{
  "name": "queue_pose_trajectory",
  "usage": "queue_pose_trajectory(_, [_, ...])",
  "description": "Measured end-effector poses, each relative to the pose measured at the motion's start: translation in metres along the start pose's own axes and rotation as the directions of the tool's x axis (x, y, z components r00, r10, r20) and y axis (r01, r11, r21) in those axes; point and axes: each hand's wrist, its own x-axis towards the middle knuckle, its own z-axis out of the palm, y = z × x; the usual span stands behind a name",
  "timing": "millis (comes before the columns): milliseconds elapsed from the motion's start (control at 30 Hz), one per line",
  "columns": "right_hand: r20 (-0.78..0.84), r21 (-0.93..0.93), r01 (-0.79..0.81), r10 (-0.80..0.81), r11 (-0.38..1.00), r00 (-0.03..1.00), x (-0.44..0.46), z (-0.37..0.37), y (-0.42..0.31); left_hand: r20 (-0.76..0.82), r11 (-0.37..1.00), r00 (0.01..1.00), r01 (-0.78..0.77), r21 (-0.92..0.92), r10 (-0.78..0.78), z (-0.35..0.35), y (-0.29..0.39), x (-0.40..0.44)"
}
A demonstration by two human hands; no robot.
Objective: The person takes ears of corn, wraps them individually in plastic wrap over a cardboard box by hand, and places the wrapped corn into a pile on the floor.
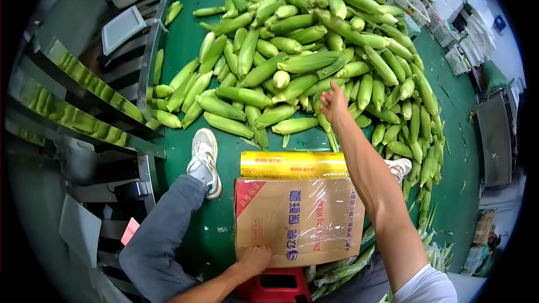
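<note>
A large heap of green corn ears in husks (303, 63) covers the floor in front of me. My right hand (335, 102) reaches to the near edge of the heap with its fingers curled closed and the thumb up. A slim ear (324, 121) lies just below those fingers; whether they grip anything is hidden. My left hand (255, 259) is closed at the lower left edge of a cardboard box (297, 219) printed for cling wrap. Against the far side of this box lies a yellow roll of cling film (292, 164), partly covered by my right forearm.
A red plastic stool (275, 286) is beneath me. Plastic-wrapped green bundles (348, 269) lie behind the box. Slatted metal racking (147, 73) with a white tray (122, 29) runs along the left. Crates (412, 3) and white boxes stand at the back right.
</note>
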Motion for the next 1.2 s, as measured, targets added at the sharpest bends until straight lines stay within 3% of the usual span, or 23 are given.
queue_pose_trajectory(167, [0.110,-0.004,-0.131,0.130,0.991,0.985,-0.008,0.028,0.013,-0.012,0.991,0.991,0.132,0.018,-0.132,0.007,0.012,0.004])
queue_pose_trajectory(333, [-0.040,-0.072,-0.077,0.074,0.994,0.996,0.046,0.111,0.017,0.094,0.992,0.987,0.125,0.029,-0.127,-0.005,0.004,0.016])
queue_pose_trajectory(400, [-0.045,0.104,0.236,-0.232,0.966,0.972,0.148,0.130,0.067,0.143,0.994,0.987,0.082,-0.073,-0.070,0.003,-0.002,0.011])
queue_pose_trajectory(433, [-0.059,0.269,0.036,-0.021,0.962,0.998,0.137,0.136,0.046,0.135,0.998,0.989,0.056,0.003,-0.055,0.001,-0.003,0.006])
queue_pose_trajectory(467, [-0.029,0.342,-0.023,0.035,0.939,0.999,0.111,0.138,0.030,0.123,0.997,0.992,0.026,0.069,-0.035,-0.009,-0.003,0.007])
queue_pose_trajectory(533, [0.061,0.020,-0.089,0.087,0.996,0.994,0.063,0.110,0.008,0.119,0.988,0.991,-0.072,0.136,0.055,0.000,-0.002,0.008])
queue_pose_trajectory(567, [0.150,0.053,-0.122,0.113,0.991,0.982,0.029,0.088,-0.002,0.118,0.982,0.987,-0.124,0.142,0.108,0.012,-0.007,0.009])
queue_pose_trajectory(633, [0.410,-0.060,-0.091,0.108,0.994,0.906,-0.041,0.024,0.000,0.039,0.998,0.998,0.054,-0.024,-0.053,-0.006,0.001,0.002])
queue_pose_trajectory(667, [0.509,-0.343,0.186,0.016,0.921,0.860,-0.088,-0.010,-0.002,0.029,0.998,0.999,0.022,-0.057,-0.021,-0.002,-0.001,0.001])
queue_pose_trajectory(700, [0.629,-0.535,0.463,-0.032,0.707,0.776,-0.136,-0.047,0.002,0.012,0.997,1.000,-0.004,-0.079,0.005,0.007,-0.008,0.001])
queue_pose_trajectory(733, [0.803,-0.471,0.801,-0.198,0.368,0.563,-0.171,-0.084,0.019,0.019,0.996,1.000,-0.012,-0.084,0.013,0.015,-0.013,0.000])
queue_pose_trajectory(767, [0.776,-0.620,0.782,-0.093,0.069,0.624,-0.231,-0.109,0.016,0.031,0.996,0.999,-0.024,-0.087,0.027,0.025,-0.017,-0.001])
queue_pose_trajectory(800, [0.887,-0.462,0.885,-0.027,-0.059,0.461,-0.257,-0.139,0.026,0.039,0.995,0.998,-0.039,-0.089,0.042,0.026,-0.015,-0.003])
queue_pose_trajectory(833, [0.856,-0.504,0.853,0.056,-0.132,0.514,-0.289,-0.162,0.038,0.062,0.991,0.998,-0.012,-0.130,0.021,0.017,-0.008,-0.011])
queue_pose_trajectory(867, [0.869,-0.447,0.864,0.116,-0.233,0.481,-0.309,-0.178,0.047,0.080,0.986,0.997,0.017,-0.166,-0.004,0.000,-0.001,-0.019])
queue_pose_trajectory(900, [0.891,-0.406,0.867,0.086,-0.290,0.446,-0.321,-0.197,0.063,0.092,0.980,0.995,0.047,-0.195,-0.030,-0.013,0.002,-0.025])
queue_pose_trajectory(933, [0.889,-0.402,0.843,0.068,-0.357,0.453,-0.329,-0.215,0.082,-0.043,0.986,0.995,-0.090,-0.142,0.085,0.005,-0.012,-0.026])
queue_pose_trajectory(1000, [0.870,-0.424,0.807,0.065,-0.412,0.490,-0.334,-0.231,0.098,0.083,0.810,0.996,0.056,-0.583,-0.009,-0.037,-0.001,-0.041])
queue_pose_trajectory(1033, [0.847,-0.459,0.796,0.075,-0.395,0.526,-0.338,-0.233,0.103,0.168,0.645,0.985,0.144,-0.750,-0.025,-0.051,0.005,-0.047])
queue_pose_trajectory(1067, [0.828,-0.488,0.785,0.083,-0.381,0.555,-0.335,-0.232,0.105,0.025,0.391,1.000,0.019,-0.920,0.012,-0.050,-0.001,-0.041])
queue_pose_trajectory(1100, [0.832,-0.482,0.794,0.091,-0.370,0.548,-0.331,-0.232,0.109,-0.074,0.135,0.992,-0.060,-0.989,-0.104,-0.058,0.003,-0.033])
queue_pose_trajectory(1133, [0.830,-0.486,0.800,0.102,-0.353,0.549,-0.328,-0.234,0.114,-0.125,0.089,0.937,-0.101,-0.991,-0.325,-0.066,0.006,-0.012])
queue_pose_trajectory(1200, [0.798,-0.507,0.788,0.155,-0.350,0.582,-0.314,-0.225,0.111,-0.291,0.324,0.798,-0.127,-0.938,-0.528,-0.044,-0.002,0.055])
